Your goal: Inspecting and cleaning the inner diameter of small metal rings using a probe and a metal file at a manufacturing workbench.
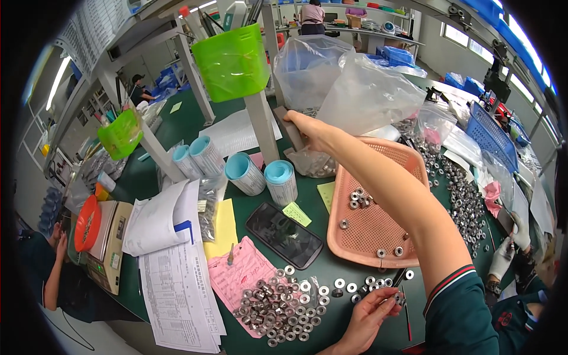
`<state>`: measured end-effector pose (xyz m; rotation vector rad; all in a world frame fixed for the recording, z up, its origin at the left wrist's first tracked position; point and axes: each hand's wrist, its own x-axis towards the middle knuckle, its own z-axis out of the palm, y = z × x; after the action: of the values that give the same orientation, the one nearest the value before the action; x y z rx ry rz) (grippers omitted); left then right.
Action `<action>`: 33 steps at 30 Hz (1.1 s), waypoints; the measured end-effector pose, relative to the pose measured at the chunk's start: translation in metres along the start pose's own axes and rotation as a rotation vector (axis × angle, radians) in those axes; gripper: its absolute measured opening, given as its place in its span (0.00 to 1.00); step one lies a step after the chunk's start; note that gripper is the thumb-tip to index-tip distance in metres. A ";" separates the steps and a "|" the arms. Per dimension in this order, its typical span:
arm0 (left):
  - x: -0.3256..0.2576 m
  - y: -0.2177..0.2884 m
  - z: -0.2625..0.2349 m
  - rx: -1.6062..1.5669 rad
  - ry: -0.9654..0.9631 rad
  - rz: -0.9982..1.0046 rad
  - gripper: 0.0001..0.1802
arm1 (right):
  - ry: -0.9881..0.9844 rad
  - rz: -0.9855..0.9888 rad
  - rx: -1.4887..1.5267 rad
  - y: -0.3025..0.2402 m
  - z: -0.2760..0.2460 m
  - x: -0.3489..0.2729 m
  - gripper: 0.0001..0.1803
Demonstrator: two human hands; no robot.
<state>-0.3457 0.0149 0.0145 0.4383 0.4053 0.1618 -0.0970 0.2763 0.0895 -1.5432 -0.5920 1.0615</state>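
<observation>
At the far left a weighing scale [112, 245] sits beside a stack of papers [171, 266]. Near the front edge, a heap of small metal rings [278, 307] lies partly on a pink sheet [239, 275], with a black phone [284, 235] just behind it. The left hand [367, 316] pinches one ring [397, 299] between its fingertips, right of the heap. The right hand [310, 131] reaches far across the pink perforated tray [370, 228], its fingers closed around a grey block [290, 127] beside clear plastic bags [349, 83].
</observation>
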 end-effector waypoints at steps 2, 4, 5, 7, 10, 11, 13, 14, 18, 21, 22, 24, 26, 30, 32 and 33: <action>-0.001 0.007 -0.001 0.012 -0.004 -0.005 0.10 | -0.003 0.084 -0.044 -0.001 -0.005 -0.005 0.22; 0.001 0.006 -0.001 0.021 -0.024 -0.010 0.10 | 0.054 0.171 -0.019 -0.001 -0.014 -0.017 0.26; 0.002 0.006 0.000 0.019 -0.018 -0.015 0.10 | 0.053 0.178 -0.016 0.003 -0.016 -0.013 0.26; 0.004 0.007 0.003 0.011 -0.050 -0.016 0.10 | 0.155 0.239 -0.061 0.006 -0.025 -0.008 0.29; 0.005 0.004 0.000 0.025 -0.056 -0.028 0.10 | 0.026 0.061 -0.298 -0.001 -0.021 -0.008 0.34; 0.005 0.005 0.000 0.031 -0.048 -0.023 0.10 | 0.097 -0.088 -0.363 -0.005 -0.010 -0.007 0.39; 0.006 -0.001 0.004 0.036 -0.046 -0.043 0.10 | 0.324 -0.225 -0.629 -0.006 -0.015 0.023 0.42; 0.006 -0.001 0.002 0.042 -0.041 -0.041 0.10 | 0.378 -0.185 -0.572 -0.008 -0.004 0.030 0.45; 0.008 -0.004 -0.004 0.009 0.012 0.004 0.10 | 0.524 -0.261 -0.929 0.013 0.015 0.048 0.45; 0.005 -0.004 -0.002 0.002 0.011 -0.004 0.10 | 0.400 -0.194 -1.048 0.031 0.020 0.049 0.46; 0.004 -0.003 -0.003 -0.001 0.017 -0.011 0.10 | 0.368 -0.203 -1.100 0.035 0.020 0.047 0.43; 0.004 -0.001 -0.003 -0.003 0.000 -0.005 0.10 | 0.324 -0.201 -1.183 0.036 0.017 0.044 0.37; 0.003 -0.001 -0.003 -0.003 -0.019 -0.007 0.10 | 0.248 -0.181 -1.134 0.028 0.012 0.045 0.36; 0.005 0.007 -0.002 0.024 -0.003 -0.013 0.10 | 0.313 -0.230 -0.930 0.022 -0.001 0.061 0.21; -0.005 0.021 -0.002 0.070 0.040 0.121 0.10 | 0.347 -0.252 -0.827 0.018 -0.002 0.066 0.19; -0.015 0.035 -0.004 0.177 0.051 0.224 0.11 | 0.342 -0.272 -0.802 0.016 -0.002 0.074 0.19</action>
<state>-0.3636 0.0443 0.0318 0.6551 0.4220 0.3573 -0.0629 0.3319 0.0518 -2.1875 -1.0211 0.3261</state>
